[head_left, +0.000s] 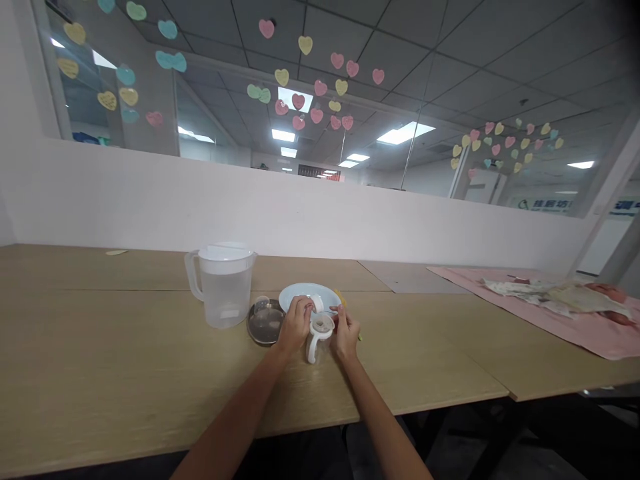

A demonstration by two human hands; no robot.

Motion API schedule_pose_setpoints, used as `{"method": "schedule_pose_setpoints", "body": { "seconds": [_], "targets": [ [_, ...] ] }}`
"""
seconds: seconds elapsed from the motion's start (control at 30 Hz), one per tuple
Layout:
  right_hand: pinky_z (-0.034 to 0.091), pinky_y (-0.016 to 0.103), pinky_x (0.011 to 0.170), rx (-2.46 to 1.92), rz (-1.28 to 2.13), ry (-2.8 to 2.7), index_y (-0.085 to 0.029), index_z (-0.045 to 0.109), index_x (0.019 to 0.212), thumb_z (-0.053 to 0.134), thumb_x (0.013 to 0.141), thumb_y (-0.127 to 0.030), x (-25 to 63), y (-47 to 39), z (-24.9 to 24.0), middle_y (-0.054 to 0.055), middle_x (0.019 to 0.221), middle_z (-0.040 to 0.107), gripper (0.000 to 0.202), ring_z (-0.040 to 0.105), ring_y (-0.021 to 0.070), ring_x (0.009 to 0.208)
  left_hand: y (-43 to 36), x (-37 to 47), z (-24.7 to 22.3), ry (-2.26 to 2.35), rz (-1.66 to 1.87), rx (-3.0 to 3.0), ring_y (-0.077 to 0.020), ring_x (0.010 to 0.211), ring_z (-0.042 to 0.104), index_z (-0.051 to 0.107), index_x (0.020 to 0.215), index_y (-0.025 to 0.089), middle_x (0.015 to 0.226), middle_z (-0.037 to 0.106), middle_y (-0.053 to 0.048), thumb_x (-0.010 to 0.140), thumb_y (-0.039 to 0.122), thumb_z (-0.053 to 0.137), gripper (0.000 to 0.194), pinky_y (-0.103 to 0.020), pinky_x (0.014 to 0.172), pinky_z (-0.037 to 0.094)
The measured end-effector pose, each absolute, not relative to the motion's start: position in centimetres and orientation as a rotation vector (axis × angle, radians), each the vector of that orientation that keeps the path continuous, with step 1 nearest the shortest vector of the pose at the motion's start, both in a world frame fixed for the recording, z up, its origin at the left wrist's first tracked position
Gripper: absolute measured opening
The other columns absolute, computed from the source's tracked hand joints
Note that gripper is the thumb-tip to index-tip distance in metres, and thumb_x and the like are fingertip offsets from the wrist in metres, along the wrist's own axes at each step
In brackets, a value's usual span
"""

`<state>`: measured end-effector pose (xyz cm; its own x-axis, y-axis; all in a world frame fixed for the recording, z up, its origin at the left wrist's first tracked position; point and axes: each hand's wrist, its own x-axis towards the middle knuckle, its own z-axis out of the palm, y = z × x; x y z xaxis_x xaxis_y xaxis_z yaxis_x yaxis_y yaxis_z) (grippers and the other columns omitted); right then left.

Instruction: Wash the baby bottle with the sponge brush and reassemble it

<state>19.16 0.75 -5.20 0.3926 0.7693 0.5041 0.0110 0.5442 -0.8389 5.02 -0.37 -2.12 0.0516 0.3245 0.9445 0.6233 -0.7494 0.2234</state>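
A small clear bottle (321,337) with a white collar and a white handle stands on the table between my hands, its top facing up. My left hand (297,325) is closed on a small white cap (317,304) just above and behind the bottle's mouth. Close by the bottle's right side, my right hand (347,335) has its fingers pinched together near the rim. What they hold is too small to make out; a green tip (360,337) shows beyond that hand. Behind both hands lies a pale blue plate (295,291), partly covered by them.
Left of my hands sits a round metal tray (260,333) with a small clear cup (261,305) on it. A large lidded plastic pitcher (226,293) stands farther left. At the far right, a pink cloth (590,337) bears baby clothes (545,293). A white wall backs the table (125,360).
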Motion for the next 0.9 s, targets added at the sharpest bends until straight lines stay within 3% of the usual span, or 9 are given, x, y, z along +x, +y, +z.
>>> {"method": "schedule_pose_setpoints", "body": {
  "seconds": [0.2, 0.4, 0.5, 0.67, 0.9],
  "targets": [
    [0.049, 0.032, 0.070, -0.834, 0.645, -1.037, -0.012, 0.075, 0.084, 0.067, 0.073, -0.063, 19.3, 1.4, -4.9, 0.008, 0.077, 0.071, 0.053, 0.062, 0.0207, 0.072, -0.5, 5.3, -2.1, -0.959, -1.729, -2.237, -0.0196, 0.097, 0.064, 0.056, 0.103, 0.020, 0.098, 0.065, -0.008, 0.099, 0.023, 0.041, 0.017, -0.035, 0.086, 0.053],
    [0.051, 0.036, 0.082, -0.755, 0.820, -1.055, -0.015, 0.075, 0.092, 0.074, 0.069, -0.056, 19.5, 1.7, -4.8, 0.012, 0.099, 0.074, 0.047, 0.066, 0.0240, 0.089, -0.9, 5.4, -2.3, -1.029, -1.805, -2.319, -0.0185, 0.095, 0.066, 0.057, 0.106, 0.021, 0.099, 0.067, -0.006, 0.097, 0.027, 0.046, 0.015, -0.034, 0.087, 0.054],
    [0.052, 0.036, 0.082, -0.716, 0.864, -1.081, -0.016, 0.075, 0.093, 0.076, 0.067, -0.055, 19.7, 1.6, -4.5, 0.011, 0.098, 0.074, 0.047, 0.066, 0.0241, 0.089, -1.0, 5.4, -2.3, -1.020, -1.830, -2.330, -0.0187, 0.096, 0.067, 0.057, 0.108, 0.020, 0.100, 0.068, -0.007, 0.097, 0.028, 0.048, 0.016, -0.034, 0.086, 0.055],
    [0.053, 0.034, 0.068, -0.718, 0.889, -1.035, -0.016, 0.075, 0.091, 0.081, 0.060, -0.054, 19.8, 1.7, -4.2, 0.009, 0.086, 0.074, 0.049, 0.066, 0.0230, 0.076, -1.0, 5.4, -2.1, -1.042, -1.774, -2.334, -0.0195, 0.103, 0.066, 0.057, 0.113, 0.021, 0.107, 0.069, -0.007, 0.096, 0.030, 0.050, 0.020, -0.035, 0.091, 0.054],
    [0.054, 0.036, 0.074, -0.648, 1.025, -1.031, -0.018, 0.074, 0.100, 0.081, 0.062, -0.050, 19.8, 1.8, -4.2, 0.009, 0.098, 0.074, 0.050, 0.068, 0.0240, 0.084, -1.3, 5.5, -1.5, -0.921, -1.662, -2.363, -0.0210, 0.108, 0.066, 0.058, 0.122, 0.022, 0.113, 0.070, -0.009, 0.098, 0.026, 0.046, 0.027, -0.039, 0.094, 0.054]
  ]
}}
